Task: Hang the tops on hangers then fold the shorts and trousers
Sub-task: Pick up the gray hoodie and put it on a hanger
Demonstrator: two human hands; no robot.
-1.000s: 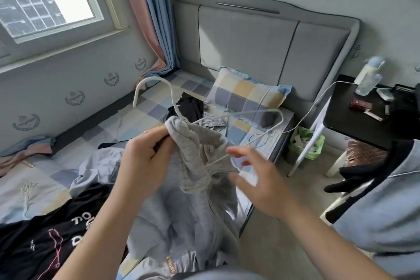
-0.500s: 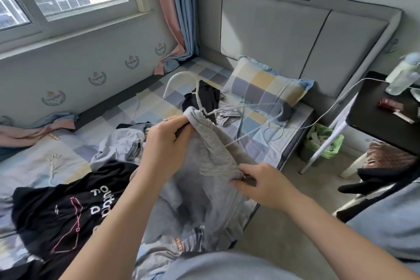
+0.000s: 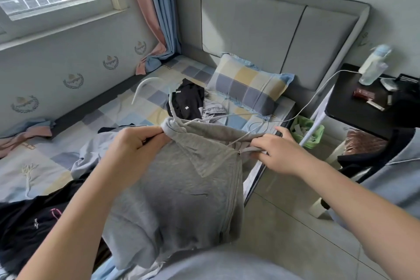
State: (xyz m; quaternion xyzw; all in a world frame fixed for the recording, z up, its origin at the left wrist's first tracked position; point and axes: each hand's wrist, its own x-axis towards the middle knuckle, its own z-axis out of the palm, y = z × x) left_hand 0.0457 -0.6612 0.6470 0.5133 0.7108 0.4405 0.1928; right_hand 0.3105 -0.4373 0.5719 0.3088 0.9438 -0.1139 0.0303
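Hanging step in progress, first part of task.

- Grey zip top [image 3: 181, 188] is being held up over the edge of the bed [image 3: 34, 161], in front of the person. Collar end is pointing away from the body, hem is drooping down toward the body, zip is running down the R side.
- L hand [image 3: 136, 145] is gripping the top's L shoulder/collar, fingers curled tight round bunched fabric.
- R hand [image 3: 279, 154] is pinching the R collar edge by the zip head, fingers curled on cloth.
- White hanger [image 3: 141, 86]: hook is sticking out of the neck, up and L, toward the wall. Its long axis is lying L–R, along the shoulder line, btwn the two hands. L end is looking buried under fabric by the L hand. The thin R arm is showing bare just beyond the R hand's knuckles.
- Judgement: R shoulder is not seated yet. R hand is nearer the bare end, so it is prob. the one to draw cloth out over it while the L hand is steadying near the hook.
- Risk: a white cable is crossing close behind the hanger arm; easy to snag.

Waiting on the bed: a black printed top [image 3: 27, 223] at near L, a black garment [image 3: 186, 102] by the checked pillow [image 3: 245, 84].
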